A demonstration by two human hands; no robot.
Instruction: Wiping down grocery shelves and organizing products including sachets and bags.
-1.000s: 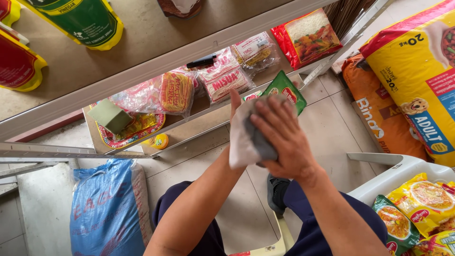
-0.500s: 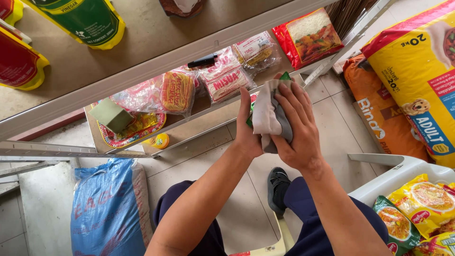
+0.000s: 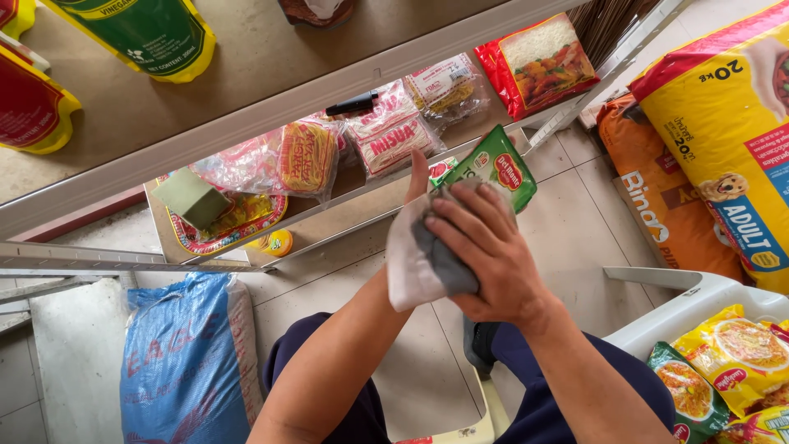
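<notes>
Here, the view looks down past metal shelves [image 3: 271, 107] onto a seated person's two hands, held together over the tiled floor [image 3: 575, 238]. The right hand [image 3: 493, 263] lies on top, fingers curled over a grey-and-white cloth [image 3: 423, 263] and pressing it against a green pouch [image 3: 493, 168]; its grip is closed on the cloth. The left hand [image 3: 417, 177] sits behind cloth and pouch, only a fingertip showing above them, so how far it is closed cannot be told, though it appears to back the pouch. The pouch rises beyond the right hand's fingertips, towards the shelves, its long axis running from the hands up and to the right; only its upper part shows. The cloth hangs to the left of the right hand, its white edge free. Both hands touch the bundle; the right is the nearer to the camera.

Relative to the pouch: noodle packets [image 3: 386, 131] lie on the lower shelf just above and left of it; a red packet [image 3: 538, 62] lies above and right. A large yellow sack [image 3: 723, 140] stands to the right, a blue sack [image 3: 185, 362] well below and left, and a white bin [image 3: 682, 304] of yellow packs below and right.
</notes>
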